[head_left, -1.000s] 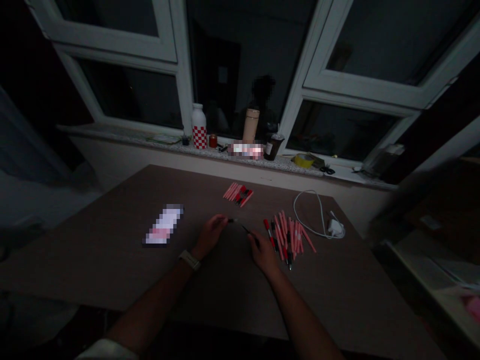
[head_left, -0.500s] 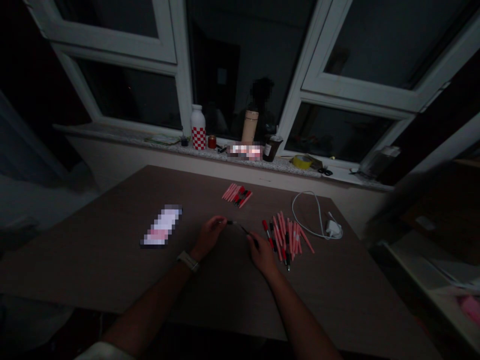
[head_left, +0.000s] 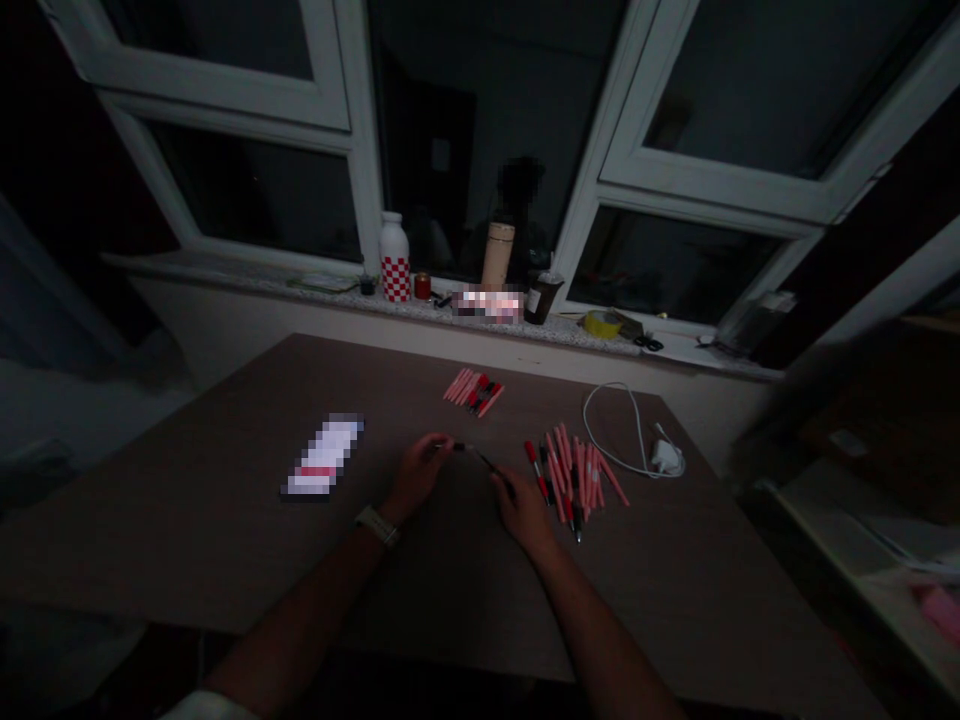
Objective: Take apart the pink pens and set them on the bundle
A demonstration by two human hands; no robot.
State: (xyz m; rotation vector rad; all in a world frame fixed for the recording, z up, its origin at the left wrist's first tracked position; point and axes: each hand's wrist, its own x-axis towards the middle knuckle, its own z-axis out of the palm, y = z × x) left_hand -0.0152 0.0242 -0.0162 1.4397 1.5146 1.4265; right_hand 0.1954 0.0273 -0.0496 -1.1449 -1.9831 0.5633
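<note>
Between my hands, over the middle of the table, is a thin dark pen (head_left: pixel 486 461) with a pale or clear stretch near its middle. My left hand (head_left: pixel 420 472) pinches its left end, where a short black section (head_left: pixel 460 447) sticks out past the fingertips. The other end is gripped by my right hand (head_left: pixel 523 508). In the dim light I cannot tell whether the pen is one piece or two parts. Right of my right hand lies a loose pile of pink, red and black pens (head_left: pixel 574 470). Farther back is a smaller, neater row of similar pens (head_left: pixel 474 391).
A lit phone (head_left: pixel 324 455) lies left on the brown table (head_left: pixel 247 430). A white cable with a charger (head_left: pixel 664 457) rests at the right. On the windowsill stand a checkered bottle (head_left: pixel 395 258), a beige flask (head_left: pixel 497 257), a dark drink cup (head_left: pixel 543 298) and yellow tape (head_left: pixel 602 323).
Both hands keep nearly the same pose and hold on the pen. The camera view has shifted very slightly; the pens on the table have not moved.
</note>
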